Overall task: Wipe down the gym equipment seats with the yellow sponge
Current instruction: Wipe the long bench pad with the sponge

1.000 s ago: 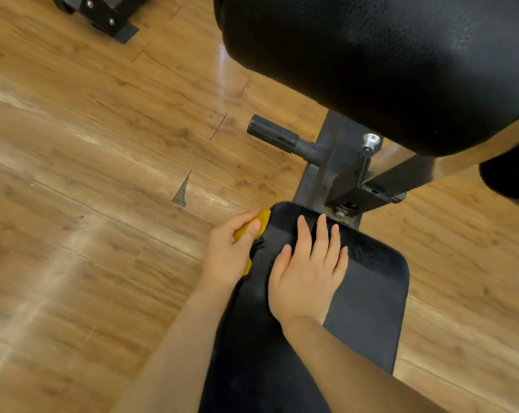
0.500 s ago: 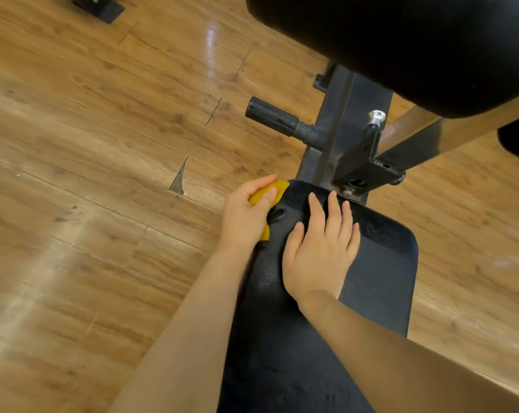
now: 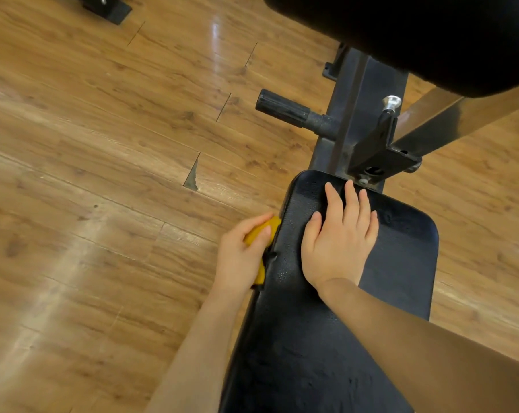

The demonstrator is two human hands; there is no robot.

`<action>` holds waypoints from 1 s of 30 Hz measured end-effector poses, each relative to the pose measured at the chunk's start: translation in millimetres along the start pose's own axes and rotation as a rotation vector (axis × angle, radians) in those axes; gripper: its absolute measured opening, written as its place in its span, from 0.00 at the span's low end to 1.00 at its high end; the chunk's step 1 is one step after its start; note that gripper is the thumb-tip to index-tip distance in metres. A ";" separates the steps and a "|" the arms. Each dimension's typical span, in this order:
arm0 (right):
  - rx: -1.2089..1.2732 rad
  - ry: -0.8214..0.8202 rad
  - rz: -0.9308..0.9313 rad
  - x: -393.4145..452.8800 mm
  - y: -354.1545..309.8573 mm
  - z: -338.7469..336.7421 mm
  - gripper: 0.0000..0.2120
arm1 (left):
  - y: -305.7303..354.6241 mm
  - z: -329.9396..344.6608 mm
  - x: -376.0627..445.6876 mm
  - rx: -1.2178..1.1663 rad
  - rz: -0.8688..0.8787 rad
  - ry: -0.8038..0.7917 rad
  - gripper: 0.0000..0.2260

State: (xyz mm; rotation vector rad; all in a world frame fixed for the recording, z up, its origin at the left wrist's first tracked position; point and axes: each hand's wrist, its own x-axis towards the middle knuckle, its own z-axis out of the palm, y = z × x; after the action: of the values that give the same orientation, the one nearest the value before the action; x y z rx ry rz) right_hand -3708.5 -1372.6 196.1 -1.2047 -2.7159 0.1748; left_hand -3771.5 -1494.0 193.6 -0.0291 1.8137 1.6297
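Observation:
A black padded seat (image 3: 398, 263) of a gym bench runs from the bottom of the view up to a dark metal frame. My left hand (image 3: 237, 257) grips the yellow sponge (image 3: 262, 231) and holds it against the seat's left side edge. Most of the sponge is hidden under my fingers. My right hand (image 3: 338, 236) lies flat on top of the seat near its far end, fingers straight and together.
The metal frame post (image 3: 359, 114) stands just beyond the seat, with a black handle peg (image 3: 285, 108) sticking out left. A large black pad (image 3: 416, 34) overhangs at the top right. Wood plank floor (image 3: 103, 174) surrounds the bench; a chipped gap (image 3: 191, 178) marks it.
My left hand has slid the sponge back along the seat's left edge, toward me. My right hand stays flat on the seat near the frame. The camera has shifted.

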 end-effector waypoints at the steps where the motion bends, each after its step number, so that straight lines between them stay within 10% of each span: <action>1: -0.001 0.003 -0.001 0.1 -0.1 0.3 0.25 | 5.7 6.7 12.2 0.031 0.051 0.008 0.12; 20: 0.006 0.025 -0.014 0.1 1.6 2.2 0.25 | -13.1 7.7 11.2 0.300 0.390 -0.040 0.16; 30: 0.007 0.019 -0.013 0.7 1.3 1.3 0.25 | -46.9 -19.0 -68.7 0.178 0.292 -0.014 0.16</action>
State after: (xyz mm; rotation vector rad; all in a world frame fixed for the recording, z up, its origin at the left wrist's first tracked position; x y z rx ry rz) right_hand -3708.3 -1371.4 194.7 -1.1802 -2.7045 0.1704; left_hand -3706.9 -1549.4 186.4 0.3410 2.0180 1.6485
